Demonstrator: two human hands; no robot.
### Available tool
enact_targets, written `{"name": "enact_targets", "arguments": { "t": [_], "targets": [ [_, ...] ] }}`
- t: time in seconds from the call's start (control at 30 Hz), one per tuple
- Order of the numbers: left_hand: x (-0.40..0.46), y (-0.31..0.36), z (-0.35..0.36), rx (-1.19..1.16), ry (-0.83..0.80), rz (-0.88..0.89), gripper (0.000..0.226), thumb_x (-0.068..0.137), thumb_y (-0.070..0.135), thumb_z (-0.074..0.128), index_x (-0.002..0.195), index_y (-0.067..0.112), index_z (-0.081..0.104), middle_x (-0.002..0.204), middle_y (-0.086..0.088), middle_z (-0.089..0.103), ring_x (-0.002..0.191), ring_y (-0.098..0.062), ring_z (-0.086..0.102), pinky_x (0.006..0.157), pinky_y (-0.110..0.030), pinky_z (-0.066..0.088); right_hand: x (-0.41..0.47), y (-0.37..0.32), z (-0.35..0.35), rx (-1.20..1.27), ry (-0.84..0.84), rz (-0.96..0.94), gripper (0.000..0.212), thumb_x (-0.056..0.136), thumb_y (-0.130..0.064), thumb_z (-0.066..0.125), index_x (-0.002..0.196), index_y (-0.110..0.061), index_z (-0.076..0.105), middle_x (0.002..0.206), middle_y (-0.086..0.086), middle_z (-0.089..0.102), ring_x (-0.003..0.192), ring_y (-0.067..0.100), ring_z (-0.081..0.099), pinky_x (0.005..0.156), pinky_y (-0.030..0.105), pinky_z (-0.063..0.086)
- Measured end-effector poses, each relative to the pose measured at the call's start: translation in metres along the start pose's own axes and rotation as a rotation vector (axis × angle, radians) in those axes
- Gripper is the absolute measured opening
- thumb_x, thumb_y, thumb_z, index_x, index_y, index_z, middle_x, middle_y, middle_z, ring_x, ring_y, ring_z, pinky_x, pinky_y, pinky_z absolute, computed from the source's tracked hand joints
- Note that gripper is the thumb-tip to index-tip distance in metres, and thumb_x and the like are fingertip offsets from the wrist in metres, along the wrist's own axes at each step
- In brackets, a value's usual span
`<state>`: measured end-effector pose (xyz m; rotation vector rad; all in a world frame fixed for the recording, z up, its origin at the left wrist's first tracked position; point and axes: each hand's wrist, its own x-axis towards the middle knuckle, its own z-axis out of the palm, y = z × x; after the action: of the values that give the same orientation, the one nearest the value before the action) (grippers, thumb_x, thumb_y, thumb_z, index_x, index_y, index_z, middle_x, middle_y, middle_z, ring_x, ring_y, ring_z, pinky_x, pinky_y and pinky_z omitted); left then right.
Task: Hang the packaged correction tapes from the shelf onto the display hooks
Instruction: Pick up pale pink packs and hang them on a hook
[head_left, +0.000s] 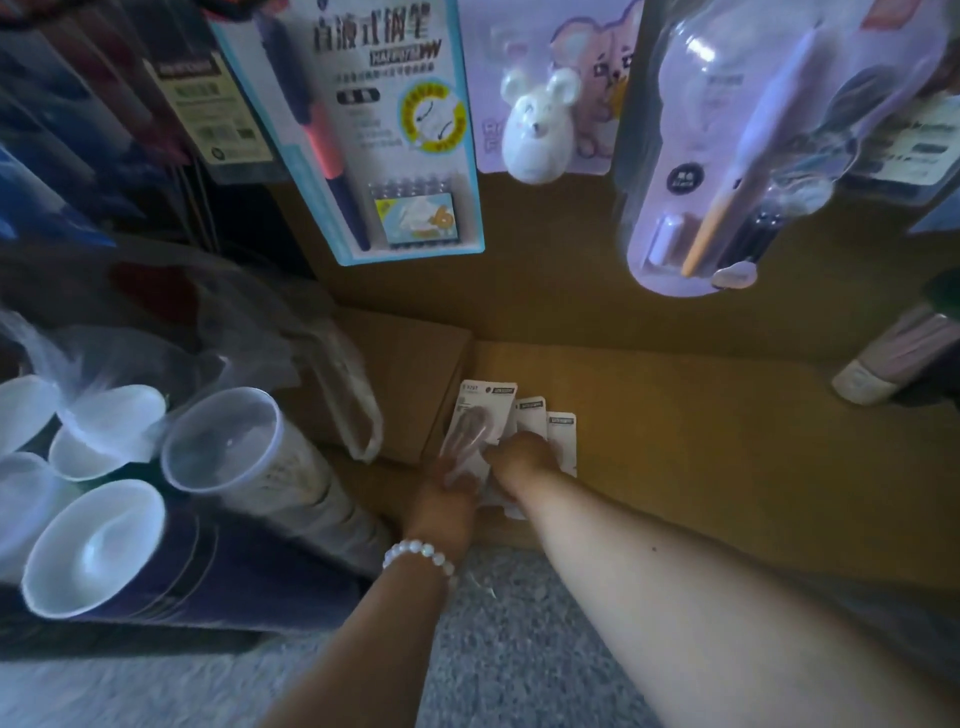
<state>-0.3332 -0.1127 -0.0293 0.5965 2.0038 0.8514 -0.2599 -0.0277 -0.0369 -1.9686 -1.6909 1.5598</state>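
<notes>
Three white packaged correction tapes (485, 415) lie fanned out on the low brown shelf (701, 441), their hang-tab ends pointing away from me. My left hand (447, 506), with a white bead bracelet at the wrist, grips the near end of the leftmost pack, whose clear blister shows. My right hand (522, 457) lies over the middle and right packs with fingers curled down on them. The packs' lower halves are hidden under both hands.
Carded pens (384, 130), a white mouse-shaped item (537, 130) and a purple blister pack (727, 171) hang above the shelf. Stacked cups with lids (228, 441) and plastic bags crowd the left. A small cardboard box (410, 374) sits behind the packs. Grey floor lies below.
</notes>
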Motion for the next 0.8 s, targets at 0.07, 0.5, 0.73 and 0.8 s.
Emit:
{"name": "enact_targets", "arguments": {
  "t": [0.07, 0.5, 0.73, 0.8],
  "targets": [
    [0.003, -0.003, 0.001, 0.02, 0.012, 0.049, 0.039, 0.103, 0.013, 0.045, 0.142, 0.008, 0.047, 0.141, -0.013, 0.054, 0.131, -0.029, 0.051, 0.107, -0.032, 0.038, 0.003, -0.006, 0.001, -0.143, 0.014, -0.065, 0.04, 0.102, -0.026, 0.038, 0.13, -0.001, 0.051, 0.136, 0.013, 0.053, 0.127, 0.025, 0.048, 0.09, 0.022, 0.038],
    [-0.005, -0.002, 0.001, -0.421, 0.052, 0.069, 0.031, 0.092, 0.025, 0.068, 0.121, 0.019, 0.061, 0.112, -0.001, 0.07, 0.093, -0.016, 0.066, 0.08, -0.029, 0.052, -0.016, 0.031, -0.009, 0.329, 0.023, -0.183, 0.029, 0.093, -0.015, 0.055, 0.065, -0.023, 0.056, 0.097, 0.015, 0.064, 0.09, 0.03, 0.063, 0.057, 0.035, 0.055],
    [-0.009, -0.036, 0.002, -0.658, 0.01, -0.132, 0.019, 0.089, 0.022, 0.072, 0.106, 0.016, 0.068, 0.098, -0.005, 0.076, 0.092, -0.024, 0.071, 0.084, -0.039, 0.057, -0.002, 0.029, -0.014, 0.151, 0.065, -0.136, 0.027, 0.095, -0.021, 0.045, 0.088, -0.007, 0.068, 0.087, 0.01, 0.067, 0.081, 0.026, 0.06, 0.068, 0.031, 0.045],
    [-0.012, -0.043, 0.004, -0.691, 0.03, -0.158, 0.024, 0.09, 0.018, 0.07, 0.113, 0.015, 0.065, 0.099, -0.004, 0.075, 0.092, -0.025, 0.07, 0.082, -0.039, 0.056, 0.005, 0.025, -0.011, 0.092, 0.038, -0.097, 0.027, 0.097, -0.02, 0.044, 0.097, -0.006, 0.068, 0.088, 0.006, 0.061, 0.074, 0.018, 0.054, 0.054, 0.022, 0.037]
  ]
}}
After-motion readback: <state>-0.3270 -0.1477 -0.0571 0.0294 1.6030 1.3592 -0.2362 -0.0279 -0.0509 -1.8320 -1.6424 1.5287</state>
